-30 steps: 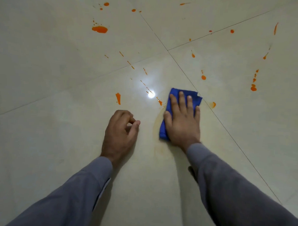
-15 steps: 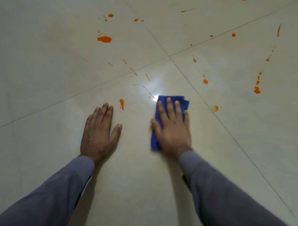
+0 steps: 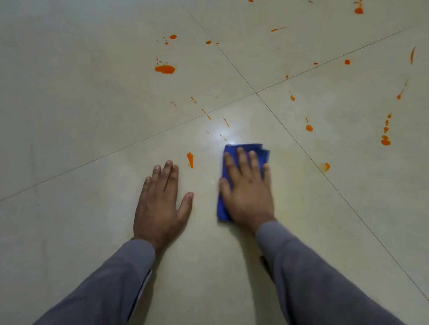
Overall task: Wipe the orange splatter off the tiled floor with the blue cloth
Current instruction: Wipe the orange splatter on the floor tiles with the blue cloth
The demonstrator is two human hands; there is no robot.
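On the floor (image 3: 63, 132) left of the blue cloth (image 3: 243, 148), my left hand (image 3: 158, 204) lies flat and released, bracing me.

Just left of the cloth an orange streak (image 3: 190, 159) waits; my right hand (image 3: 246, 195) presses the cloth down with straight fingers. I judge the job barely begun: a big blot (image 3: 165, 69) beyond the cloth and drops (image 3: 385, 139) to its right remain, nothing blocking them.

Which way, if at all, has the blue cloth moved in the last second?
Yes: the blue cloth under the right hand slid left, off the diagonal grout line, toward the orange streak.
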